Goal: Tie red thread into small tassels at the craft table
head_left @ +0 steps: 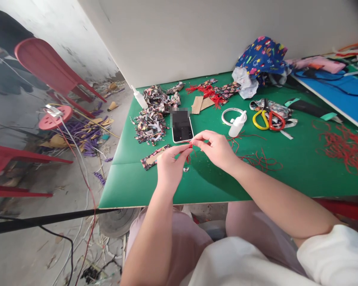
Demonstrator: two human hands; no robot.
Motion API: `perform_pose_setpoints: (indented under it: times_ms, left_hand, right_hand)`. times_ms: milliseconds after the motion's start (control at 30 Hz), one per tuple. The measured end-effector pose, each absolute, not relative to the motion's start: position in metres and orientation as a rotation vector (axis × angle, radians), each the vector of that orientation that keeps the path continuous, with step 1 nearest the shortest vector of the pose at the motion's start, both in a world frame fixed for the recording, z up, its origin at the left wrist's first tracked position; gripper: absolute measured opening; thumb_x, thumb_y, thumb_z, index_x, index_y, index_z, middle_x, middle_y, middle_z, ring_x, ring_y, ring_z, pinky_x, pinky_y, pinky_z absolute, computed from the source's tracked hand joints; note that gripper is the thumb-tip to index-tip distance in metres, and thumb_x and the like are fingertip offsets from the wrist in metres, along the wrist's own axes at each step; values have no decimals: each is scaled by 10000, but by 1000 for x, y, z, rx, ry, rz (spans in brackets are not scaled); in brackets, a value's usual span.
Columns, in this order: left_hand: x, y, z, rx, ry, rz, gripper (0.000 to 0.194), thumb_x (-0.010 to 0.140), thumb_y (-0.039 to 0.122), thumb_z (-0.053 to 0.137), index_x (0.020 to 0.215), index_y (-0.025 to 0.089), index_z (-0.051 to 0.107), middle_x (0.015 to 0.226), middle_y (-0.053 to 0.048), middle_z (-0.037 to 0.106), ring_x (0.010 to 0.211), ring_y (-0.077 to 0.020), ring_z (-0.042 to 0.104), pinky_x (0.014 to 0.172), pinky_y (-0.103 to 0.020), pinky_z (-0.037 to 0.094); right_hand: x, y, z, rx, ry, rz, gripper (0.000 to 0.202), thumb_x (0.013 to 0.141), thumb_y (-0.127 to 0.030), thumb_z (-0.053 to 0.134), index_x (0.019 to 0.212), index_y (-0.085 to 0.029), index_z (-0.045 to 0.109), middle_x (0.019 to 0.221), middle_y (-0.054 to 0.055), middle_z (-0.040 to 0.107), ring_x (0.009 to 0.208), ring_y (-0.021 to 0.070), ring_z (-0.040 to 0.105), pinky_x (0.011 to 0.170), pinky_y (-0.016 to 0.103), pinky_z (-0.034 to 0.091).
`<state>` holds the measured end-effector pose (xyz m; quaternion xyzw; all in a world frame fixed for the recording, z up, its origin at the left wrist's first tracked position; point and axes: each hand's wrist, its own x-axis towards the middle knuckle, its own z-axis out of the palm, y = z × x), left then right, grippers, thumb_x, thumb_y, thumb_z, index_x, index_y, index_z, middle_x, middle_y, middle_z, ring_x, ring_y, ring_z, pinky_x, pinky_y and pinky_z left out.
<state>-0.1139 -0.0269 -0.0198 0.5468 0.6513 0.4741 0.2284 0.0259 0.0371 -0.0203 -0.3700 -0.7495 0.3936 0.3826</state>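
As red thread hangs above the green table near a phone, a worker's left hand pinches it between closed fingertips; the right hand has fingertips nearly together alongside, its hold unclear. Light, even tension would likely keep the strands neat.

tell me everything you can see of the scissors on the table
The scissors have one yellow loop handle and one red loop handle, both plastic-looking. They lie unheld, right of a white bottle, handles nearest the camera, the dark blade end pointing away over a crumpled patterned cloth on the green table. Whether the blades are open is too unclear to tell.
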Motion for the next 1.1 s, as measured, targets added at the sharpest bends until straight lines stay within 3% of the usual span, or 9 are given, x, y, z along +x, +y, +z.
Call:
perform_pose_setpoints:
  times_ms: [300,500,600,733,833,967,1100]
  left_hand:
    - [-110,-24,-24,1487,1776,1233,137,718,315,637,785,237,728,731,0,712,640,-154,624,646,-266,459]
    - [-115,-22,-22,823,1344,1425,230,599,307,741,762,153,690,700,-24,685,634,-125,617,634,-258,493]
    - [-118,-21,-19,633,1146,1416,235,571,287,765,742,155,672,671,-5,668,610,-98,608,628,-240,493]
    - [-119,-22,-19,675,1099,1462,217,586,289,763,748,175,674,679,0,674,608,-101,616,617,-240,493]
    - [-118,-23,-20,764,1129,1538,209,606,312,754,762,192,683,706,2,684,614,-97,616,622,-234,491]
    - [-115,-25,-20,903,1198,1631,170,640,307,736,768,201,700,765,-8,701,638,-93,616,622,-218,492]
    - [-112,-27,-18,1081,1312,1650,135,686,288,701,785,197,708,778,-20,712,692,-121,636,666,-243,510]
  right_hand:
    - [27,37,-19,-893,-1969,932,191,841,-342,525,774,-199,633,805,24,631,757,146,566,674,269,423]
    - [29,32,-13,-851,-1966,861,198,849,-341,516,790,-204,647,786,25,635,727,137,554,637,263,415]
    - [31,29,-8,-829,-1915,1070,219,815,-390,554,798,-201,663,753,19,655,669,128,564,569,249,411]
    - [35,30,-4,-750,-1804,1510,306,812,-454,531,784,-178,661,564,-8,609,515,98,545,466,218,382]
    - [35,33,-6,-772,-1708,1571,321,810,-467,529,751,-171,637,515,-20,583,461,81,512,427,201,350]
    - [32,36,-9,-817,-1694,1582,294,775,-455,581,761,-167,638,572,-17,587,474,72,478,425,197,343]
    - [30,34,-9,-774,-1783,1475,263,715,-419,655,843,-190,659,708,-5,626,584,92,519,529,225,410]
